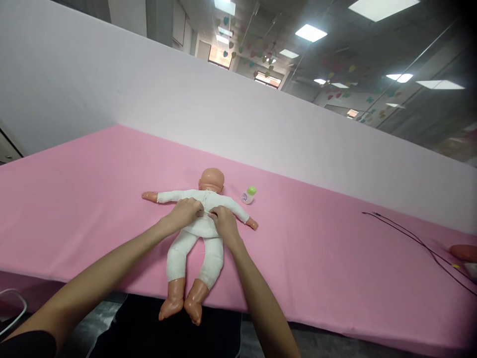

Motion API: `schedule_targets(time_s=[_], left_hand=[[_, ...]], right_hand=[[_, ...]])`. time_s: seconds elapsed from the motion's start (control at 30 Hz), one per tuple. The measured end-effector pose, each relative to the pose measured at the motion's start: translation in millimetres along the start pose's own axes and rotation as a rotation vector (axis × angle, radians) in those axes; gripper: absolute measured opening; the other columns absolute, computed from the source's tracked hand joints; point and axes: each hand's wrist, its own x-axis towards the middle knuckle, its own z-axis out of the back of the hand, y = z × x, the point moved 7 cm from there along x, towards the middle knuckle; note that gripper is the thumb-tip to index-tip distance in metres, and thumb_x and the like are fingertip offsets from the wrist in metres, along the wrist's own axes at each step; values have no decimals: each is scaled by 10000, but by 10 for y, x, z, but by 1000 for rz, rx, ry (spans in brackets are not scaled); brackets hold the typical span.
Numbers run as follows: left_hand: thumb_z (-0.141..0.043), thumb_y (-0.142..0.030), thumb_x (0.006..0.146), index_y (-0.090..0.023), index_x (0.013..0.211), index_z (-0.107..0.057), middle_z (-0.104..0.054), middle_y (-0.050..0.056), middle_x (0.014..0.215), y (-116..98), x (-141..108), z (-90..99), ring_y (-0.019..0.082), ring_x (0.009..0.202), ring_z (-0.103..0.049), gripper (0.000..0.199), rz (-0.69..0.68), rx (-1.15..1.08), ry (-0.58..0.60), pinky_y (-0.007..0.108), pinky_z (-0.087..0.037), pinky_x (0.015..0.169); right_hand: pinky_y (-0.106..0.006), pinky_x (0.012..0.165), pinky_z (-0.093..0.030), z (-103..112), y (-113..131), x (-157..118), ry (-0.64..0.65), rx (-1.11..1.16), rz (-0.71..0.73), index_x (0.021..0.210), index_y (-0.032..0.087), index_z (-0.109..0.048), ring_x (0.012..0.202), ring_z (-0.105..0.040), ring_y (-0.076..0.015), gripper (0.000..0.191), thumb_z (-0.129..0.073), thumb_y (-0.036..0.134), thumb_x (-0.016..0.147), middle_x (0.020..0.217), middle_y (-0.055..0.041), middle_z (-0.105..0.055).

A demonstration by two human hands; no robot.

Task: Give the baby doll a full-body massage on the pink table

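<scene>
Doll (pixel 201 231) lies on its front in the middle of the bench (pixel 74 209), as far as we can see, with its arms stretched out and its bare feet (pixel 182 303) poking past the near edge towards us. Both our hands sit on the back of its white suit (pixel 206 200). The left hand (pixel 182 213) and the right hand (pixel 224 223) are curled, not spread, with their fingertips closing in together at the middle of the back and pinching the cloth there, though the fingers hide exactly what they grip. Just past the doll's outstretched arm on our right stands a small baby bottle (pixel 248 195) with a green cap, near the doll's head but not touching it. Farther right, well apart, a thin dark cord (pixel 413 243) trails across the bench towards an orange object (pixel 463 252) and a pale object (pixel 470 270), both cut off at the edge of the view. Pink cloth (pixel 130 174) covers the bench, and a pale wall (pixel 223 107) rises behind it. Overhead we see ceiling lights (pixel 311 33) and paper hearts (pixel 242 44); below the near edge lies a grey floor (pixel 100 318).
</scene>
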Motion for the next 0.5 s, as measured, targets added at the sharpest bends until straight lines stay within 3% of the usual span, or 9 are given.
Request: schedule_targets(time_s=[0.17,0.37,0.5], left_hand=[[-673,-466,837,-274,615,-634,-629,116,771,-44,-197,49,366,964,-618,296,-34,-234,-84,464,-485,906],[-632,-412,883,-233,533,-514,-554,128,701,-41,-77,-161,412,999,-625,411,50,-185,-46,510,-444,961],[-596,-331,922,-222,540,-530,-549,115,669,-30,-27,-168,366,934,-634,402,35,-114,-55,464,-444,909]], right_hand=[[-333,831,-478,83,72,-224,-20,19,63,1081,186,-755,1034,-665,-256,167,-619,166,985,1085,-89,-746],[-358,777,-451,-226,56,-105,32,-263,40,891,197,-744,970,-636,-276,233,-551,163,1017,982,-108,-721],[-352,775,-437,-253,42,-57,10,-266,11,892,198,-737,974,-632,-267,254,-529,164,1034,988,-100,-729]])
